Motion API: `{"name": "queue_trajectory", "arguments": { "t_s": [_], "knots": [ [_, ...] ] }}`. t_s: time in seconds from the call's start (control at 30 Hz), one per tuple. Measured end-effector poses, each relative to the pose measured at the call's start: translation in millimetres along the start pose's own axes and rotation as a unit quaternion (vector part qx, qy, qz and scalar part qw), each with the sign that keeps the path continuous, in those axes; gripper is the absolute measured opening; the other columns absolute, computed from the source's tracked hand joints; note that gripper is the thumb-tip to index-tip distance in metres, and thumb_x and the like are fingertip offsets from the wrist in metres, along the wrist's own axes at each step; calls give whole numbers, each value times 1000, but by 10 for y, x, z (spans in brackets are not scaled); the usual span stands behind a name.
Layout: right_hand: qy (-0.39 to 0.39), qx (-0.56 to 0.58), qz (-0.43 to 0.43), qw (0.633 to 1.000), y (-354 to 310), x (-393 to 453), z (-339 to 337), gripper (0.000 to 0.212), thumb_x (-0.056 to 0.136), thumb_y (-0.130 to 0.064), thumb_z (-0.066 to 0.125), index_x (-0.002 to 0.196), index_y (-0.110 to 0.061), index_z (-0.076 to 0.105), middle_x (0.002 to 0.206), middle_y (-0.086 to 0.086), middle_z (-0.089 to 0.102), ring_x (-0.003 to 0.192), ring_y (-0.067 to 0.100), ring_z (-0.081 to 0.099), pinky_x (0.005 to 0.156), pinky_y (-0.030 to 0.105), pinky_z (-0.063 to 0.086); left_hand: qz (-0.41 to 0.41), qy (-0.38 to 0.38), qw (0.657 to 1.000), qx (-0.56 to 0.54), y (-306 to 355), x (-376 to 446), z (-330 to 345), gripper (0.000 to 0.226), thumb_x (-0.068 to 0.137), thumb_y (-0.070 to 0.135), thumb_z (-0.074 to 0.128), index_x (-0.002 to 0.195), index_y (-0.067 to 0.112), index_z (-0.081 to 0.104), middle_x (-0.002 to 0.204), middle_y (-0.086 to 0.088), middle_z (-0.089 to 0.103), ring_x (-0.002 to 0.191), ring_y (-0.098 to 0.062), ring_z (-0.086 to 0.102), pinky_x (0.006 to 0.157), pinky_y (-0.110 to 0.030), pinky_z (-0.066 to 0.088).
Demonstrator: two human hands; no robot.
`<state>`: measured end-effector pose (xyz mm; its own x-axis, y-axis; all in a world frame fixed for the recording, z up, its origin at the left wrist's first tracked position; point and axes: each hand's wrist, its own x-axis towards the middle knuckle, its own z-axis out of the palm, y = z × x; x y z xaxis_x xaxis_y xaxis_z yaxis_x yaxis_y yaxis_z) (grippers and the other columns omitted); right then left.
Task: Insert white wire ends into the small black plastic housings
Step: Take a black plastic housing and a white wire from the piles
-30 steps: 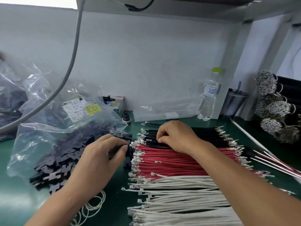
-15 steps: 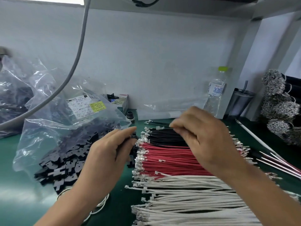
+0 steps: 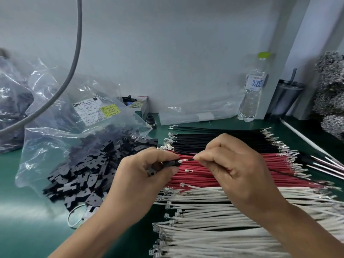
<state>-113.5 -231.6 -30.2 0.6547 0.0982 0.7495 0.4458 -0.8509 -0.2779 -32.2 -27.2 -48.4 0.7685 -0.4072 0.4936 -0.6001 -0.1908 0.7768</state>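
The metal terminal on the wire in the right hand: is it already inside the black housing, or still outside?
Still outside. The metal terminal lies bare between the black housing and the right hand.

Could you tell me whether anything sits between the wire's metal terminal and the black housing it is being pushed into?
Nothing visible does. The right hand holds a thin black wire, its metal terminal right at the mouth of the black housing in the left hand. Only open air separates them.
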Motion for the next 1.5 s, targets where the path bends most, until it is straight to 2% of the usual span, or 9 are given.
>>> {"name": "queue_trajectory", "arguments": {
  "t_s": [0.17,0.5,0.7,0.77,0.93,1.03,1.27,1.4,1.5],
  "knots": [
    [-8,14,8,1000,-3,-10,-10,12,92,-15,69,97,-12,79,87,-4,62,79,14,61,66,30,51,-33,-13,995,-89,23,-1,5,23,72,28,81,93,38,81,84,7,77,66,-4,66,59,-15,53],
    [-28,105,68,992,-20,-7,-39,13,88,-22,69,92,-17,81,85,-8,63,79,15,64,67,24,51,-35,-85,986,-140,61,-3,-33,17,75,21,82,90,30,83,81,-2,75,64,-4,65,58,-12,49],
    [-43,49,41,997,-107,-17,49,12,92,-22,69,95,-16,79,86,-10,61,80,11,61,66,28,52,14,-59,998,-7,37,-15,5,25,78,17,84,95,36,81,87,6,75,76,-15,71,65,-18,54],
    [-55,40,28,997,-121,-15,59,14,93,-22,67,97,-16,79,88,-10,61,82,10,60,67,30,53,29,-59,998,22,42,-18,1,27,79,18,84,96,38,81,88,9,74,77,-13,71,65,-15,53],
    [-67,16,38,997,-2,24,-50,12,92,-28,68,97,-20,76,89,-15,61,83,6,60,71,27,50,3,-37,999,-32,48,-1,16,20,75,31,79,95,37,80,84,8,75,73,-16,70,64,-14,52],
    [-54,-20,-8,998,-33,51,-4,12,92,-21,67,89,-12,75,85,-7,62,79,12,59,68,32,52,6,-38,999,-22,55,-11,11,20,76,28,80,94,36,80,81,10,73,72,-12,69,64,-11,50],
    [-54,-85,-66,993,-32,65,42,9,95,-14,68,90,-10,73,85,-3,62,76,16,57,63,36,52,16,-30,999,14,87,-30,18,27,80,19,83,96,40,78,80,15,71,72,-8,67,63,-10,48],
    [9,-179,-78,981,56,86,-49,7,95,-17,70,93,-13,76,86,-3,64,80,18,56,63,34,49,-52,-23,995,-85,96,-16,87,24,83,21,79,99,38,79,78,5,76,65,-9,69,60,-22,57],
    [24,-185,-51,981,64,63,-75,3,92,-18,74,89,-16,75,86,-4,62,80,16,52,63,29,45,-87,15,988,-124,79,5,81,26,78,21,81,103,29,79,71,-3,74,58,-10,66,51,-15,50]
  ]
}}
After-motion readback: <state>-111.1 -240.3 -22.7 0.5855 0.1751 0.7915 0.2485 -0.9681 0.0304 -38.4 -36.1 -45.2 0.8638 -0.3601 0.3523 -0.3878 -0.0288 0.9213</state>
